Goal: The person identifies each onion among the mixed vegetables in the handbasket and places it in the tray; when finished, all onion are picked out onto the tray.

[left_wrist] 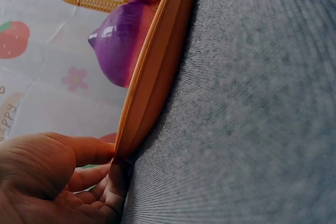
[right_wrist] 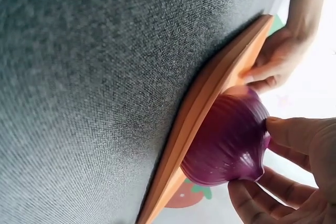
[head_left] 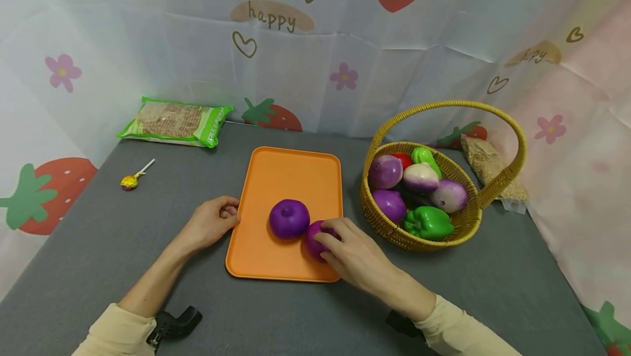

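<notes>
An orange tray [head_left: 297, 181] lies on the grey table with two purple onions on it. My right hand [head_left: 357, 257] grips the right-hand onion [right_wrist: 226, 140] with thumb and fingertips around its upper part, and that onion sits at the tray's right side. Close beside it, the other onion [head_left: 289, 219] stands with its tip up, untouched by either hand. At the tray's left edge, my left hand [head_left: 209, 224] pinches the rim, thumb and fingers on it in the left wrist view.
Right of the tray stands a wicker basket [head_left: 367, 202] with a tall handle, holding purple vegetables and a green bell pepper [head_left: 429, 223]. A green-edged packet [head_left: 175, 121] and a lollipop [head_left: 130, 182] lie at left. Behind the basket rests a bag of grain [head_left: 485, 161].
</notes>
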A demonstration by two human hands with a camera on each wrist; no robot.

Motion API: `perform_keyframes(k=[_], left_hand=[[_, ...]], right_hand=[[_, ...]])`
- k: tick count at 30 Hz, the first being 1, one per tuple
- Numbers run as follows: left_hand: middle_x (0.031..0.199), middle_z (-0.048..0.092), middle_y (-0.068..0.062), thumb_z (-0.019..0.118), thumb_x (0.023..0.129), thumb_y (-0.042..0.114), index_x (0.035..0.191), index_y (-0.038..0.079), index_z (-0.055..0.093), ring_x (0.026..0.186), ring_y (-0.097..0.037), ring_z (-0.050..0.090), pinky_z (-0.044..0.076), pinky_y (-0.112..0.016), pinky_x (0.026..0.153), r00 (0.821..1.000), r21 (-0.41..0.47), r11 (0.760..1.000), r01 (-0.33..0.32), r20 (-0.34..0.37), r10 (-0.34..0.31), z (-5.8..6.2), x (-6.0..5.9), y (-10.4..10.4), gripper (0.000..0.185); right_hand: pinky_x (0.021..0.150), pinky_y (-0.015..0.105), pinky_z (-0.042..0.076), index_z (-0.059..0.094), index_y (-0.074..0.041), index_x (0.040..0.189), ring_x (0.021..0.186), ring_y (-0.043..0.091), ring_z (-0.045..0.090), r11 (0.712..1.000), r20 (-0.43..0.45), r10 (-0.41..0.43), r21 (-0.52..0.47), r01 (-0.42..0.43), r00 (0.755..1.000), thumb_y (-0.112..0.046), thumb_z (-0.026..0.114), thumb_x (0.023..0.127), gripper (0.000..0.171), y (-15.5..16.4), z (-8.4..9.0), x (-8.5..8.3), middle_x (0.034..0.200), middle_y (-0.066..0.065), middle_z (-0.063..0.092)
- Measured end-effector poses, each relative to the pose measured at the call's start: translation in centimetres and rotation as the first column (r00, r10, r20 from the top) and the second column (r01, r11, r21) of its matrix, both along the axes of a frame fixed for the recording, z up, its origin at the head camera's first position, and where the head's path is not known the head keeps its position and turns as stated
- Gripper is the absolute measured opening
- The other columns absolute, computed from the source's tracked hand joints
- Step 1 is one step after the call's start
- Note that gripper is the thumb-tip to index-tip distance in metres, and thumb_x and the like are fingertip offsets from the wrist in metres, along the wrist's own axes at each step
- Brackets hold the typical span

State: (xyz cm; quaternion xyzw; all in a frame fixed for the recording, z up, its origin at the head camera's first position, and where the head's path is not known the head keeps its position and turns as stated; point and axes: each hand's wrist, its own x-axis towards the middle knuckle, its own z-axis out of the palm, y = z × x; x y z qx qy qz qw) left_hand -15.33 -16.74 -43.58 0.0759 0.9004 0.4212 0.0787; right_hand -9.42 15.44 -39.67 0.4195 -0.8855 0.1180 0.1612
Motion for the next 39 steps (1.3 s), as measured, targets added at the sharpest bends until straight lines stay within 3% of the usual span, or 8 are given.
perform_keyframes(k=[12, 19, 24, 29, 33, 36, 39], left_hand=[[0.102, 0.064, -0.014, 0.061, 0.092, 0.013, 0.126, -0.007, 0.057, 0.087, -0.016, 0.06, 0.047, -0.028, 0.076, 1.0, 0.003, 1.0, -0.004, -0.003, 0.004, 0.0, 0.0, 0.0, 0.039], [0.102, 0.064, -0.014, 0.061, 0.092, 0.013, 0.126, -0.007, 0.057, 0.086, -0.016, 0.059, 0.047, -0.029, 0.076, 1.0, 0.005, 1.0, -0.004, -0.003, 0.004, 0.0, 0.0, -0.1, 0.039], [0.102, 0.064, -0.014, 0.061, 0.092, 0.012, 0.126, -0.007, 0.057, 0.086, -0.016, 0.059, 0.047, -0.029, 0.076, 1.0, 0.003, 1.0, -0.003, -0.005, 0.003, 0.1, 0.0, 0.0, 0.039], [0.101, 0.064, -0.015, 0.061, 0.092, 0.012, 0.125, -0.008, 0.057, 0.085, -0.016, 0.059, 0.047, -0.027, 0.075, 1.0, 0.003, 1.0, 0.0, -0.004, 0.0, 0.1, -0.1, 0.0, 0.039], [0.101, 0.063, -0.015, 0.061, 0.092, 0.012, 0.125, -0.008, 0.057, 0.085, -0.016, 0.059, 0.047, -0.026, 0.074, 1.0, 0.005, 1.0, 0.0, -0.008, 0.0, 0.1, -0.1, 0.0, 0.039], [0.101, 0.063, -0.015, 0.061, 0.092, 0.012, 0.125, -0.008, 0.057, 0.085, -0.016, 0.059, 0.047, -0.028, 0.075, 1.0, 0.004, 1.0, 0.0, -0.009, 0.0, 0.1, 0.0, 0.0, 0.038], [0.102, 0.064, -0.015, 0.06, 0.092, 0.012, 0.125, -0.007, 0.057, 0.086, -0.017, 0.059, 0.047, -0.03, 0.076, 1.0, 0.005, 1.0, 0.004, -0.005, -0.004, 0.0, 0.0, 0.0, 0.038]], right_hand=[[0.094, 0.033, 0.053, 0.07, -0.014, 0.112, 0.11, 0.022, 0.058, 1.0, 0.019, -0.008, 0.023, 0.008, 1.0, -0.018, 0.079, 0.082, 0.031, 0.0, 0.3, 0.1, 0.118, 0.009, 0.061], [0.092, 0.034, 0.053, 0.069, -0.013, 0.109, 0.108, 0.023, 0.061, 1.0, -0.055, 0.008, 0.007, -0.007, 0.998, -0.019, 0.08, 0.081, 0.031, 0.3, 1.2, -0.3, 0.116, 0.01, 0.063], [0.086, 0.037, 0.054, 0.069, -0.011, 0.108, 0.105, 0.025, 0.062, 0.999, -0.14, -0.04, -0.037, 0.035, 0.989, -0.02, 0.08, 0.079, 0.032, 1.7, 3.4, -1.3, 0.114, 0.012, 0.064], [0.086, 0.043, 0.053, 0.069, -0.007, 0.109, 0.104, 0.029, 0.061, 0.979, -0.139, -0.193, -0.098, 0.18, 0.971, -0.017, 0.075, 0.081, 0.031, 4.5, 6.7, -3.2, 0.115, 0.013, 0.064], [0.084, 0.05, 0.051, 0.068, -0.006, 0.116, 0.108, 0.035, 0.059, 0.926, -0.044, -0.372, -0.091, 0.367, 0.927, -0.019, 0.069, 0.087, 0.031, 7.0, 8.9, -5.2, 0.119, 0.016, 0.063], [0.088, 0.056, 0.047, 0.062, -0.005, 0.126, 0.114, 0.041, 0.055, 0.865, 0.067, -0.502, 0.018, 0.502, 0.862, -0.023, 0.062, 0.093, 0.038, 8.7, 10.1, -6.8, 0.125, 0.022, 0.058], [0.094, 0.062, 0.043, 0.052, -0.004, 0.137, 0.122, 0.047, 0.047, 0.802, 0.172, -0.597, 0.175, 0.572, 0.784, -0.028, 0.056, 0.097, 0.047, 10.2, 10.8, -8.2, 0.135, 0.027, 0.049]])
